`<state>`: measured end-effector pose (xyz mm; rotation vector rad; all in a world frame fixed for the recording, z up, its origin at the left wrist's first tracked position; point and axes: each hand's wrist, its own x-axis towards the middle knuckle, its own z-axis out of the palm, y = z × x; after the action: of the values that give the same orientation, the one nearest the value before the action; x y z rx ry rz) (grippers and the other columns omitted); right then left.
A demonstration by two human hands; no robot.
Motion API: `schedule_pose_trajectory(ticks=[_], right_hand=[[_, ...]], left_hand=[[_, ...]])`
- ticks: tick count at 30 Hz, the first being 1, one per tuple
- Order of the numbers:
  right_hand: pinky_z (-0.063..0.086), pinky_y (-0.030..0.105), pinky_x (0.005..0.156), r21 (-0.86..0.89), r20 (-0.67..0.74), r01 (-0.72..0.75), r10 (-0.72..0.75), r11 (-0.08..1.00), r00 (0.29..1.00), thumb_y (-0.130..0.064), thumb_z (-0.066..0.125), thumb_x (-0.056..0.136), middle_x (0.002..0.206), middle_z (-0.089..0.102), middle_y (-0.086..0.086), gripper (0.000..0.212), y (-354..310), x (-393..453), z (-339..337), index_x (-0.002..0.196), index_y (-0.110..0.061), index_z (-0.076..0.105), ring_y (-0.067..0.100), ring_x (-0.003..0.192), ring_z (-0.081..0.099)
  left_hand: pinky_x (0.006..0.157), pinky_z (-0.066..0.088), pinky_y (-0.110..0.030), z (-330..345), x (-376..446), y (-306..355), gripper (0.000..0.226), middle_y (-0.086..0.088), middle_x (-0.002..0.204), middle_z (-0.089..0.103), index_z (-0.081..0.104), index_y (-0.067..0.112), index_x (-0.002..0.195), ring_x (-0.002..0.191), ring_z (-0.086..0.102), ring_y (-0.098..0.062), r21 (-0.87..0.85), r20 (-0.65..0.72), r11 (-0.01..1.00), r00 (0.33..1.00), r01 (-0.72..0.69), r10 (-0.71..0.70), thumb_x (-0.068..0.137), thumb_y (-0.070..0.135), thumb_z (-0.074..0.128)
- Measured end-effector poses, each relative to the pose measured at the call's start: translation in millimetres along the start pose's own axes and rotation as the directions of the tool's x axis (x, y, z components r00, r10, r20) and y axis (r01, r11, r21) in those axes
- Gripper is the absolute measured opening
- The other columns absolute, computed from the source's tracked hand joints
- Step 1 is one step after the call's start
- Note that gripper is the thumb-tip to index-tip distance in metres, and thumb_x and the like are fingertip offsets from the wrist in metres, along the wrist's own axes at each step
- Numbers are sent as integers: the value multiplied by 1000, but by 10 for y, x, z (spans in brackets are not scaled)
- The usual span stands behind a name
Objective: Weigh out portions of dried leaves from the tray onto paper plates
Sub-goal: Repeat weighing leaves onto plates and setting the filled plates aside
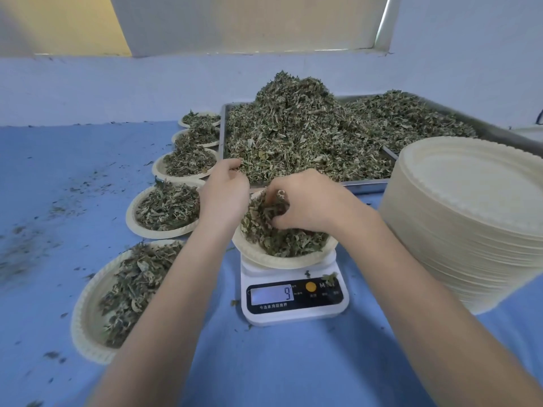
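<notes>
A metal tray at the back holds a big heap of dried leaves. In front of it a white kitchen scale shows a 9 on its display and carries a paper plate with leaves on it. My right hand is over this plate, fingers curled round a clump of leaves. My left hand reaches to the tray's near edge, its fingers curled into the leaves there.
Several filled paper plates stand in a row on the left, from the nearest filled plate back to the farthest filled plate. A tall stack of empty plates stands on the right. Leaf crumbs litter the blue table.
</notes>
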<state>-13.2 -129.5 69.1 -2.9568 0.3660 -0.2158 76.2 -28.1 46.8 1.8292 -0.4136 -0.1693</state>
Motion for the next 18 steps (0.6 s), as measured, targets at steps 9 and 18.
schedule_pose_trajectory(ticks=[9, 18], right_hand=[[49, 17, 55, 261, -120, -9, 42, 965, 992, -36, 71, 78, 78, 58, -17, 17, 187, 5, -112, 93, -39, 65, 7, 65, 58], [51, 33, 77, 37, -31, 63, -62, 997, 998, -32, 69, 80, 90, 51, -5, 36, 29, 103, 134, 115, -28, 62, 19, 91, 58]], left_hand=[[85, 40, -28, 47, -46, -90, 41, 6, 119, 53, 50, 22, 131, 96, 53, -5, -70, -96, 998, 995, -11, 4, 95, 8, 39], [98, 46, -42, 53, -21, -117, 39, 4, 125, 56, 54, 22, 126, 108, 55, -12, -167, -180, 986, 984, -24, -7, 93, 7, 40]])
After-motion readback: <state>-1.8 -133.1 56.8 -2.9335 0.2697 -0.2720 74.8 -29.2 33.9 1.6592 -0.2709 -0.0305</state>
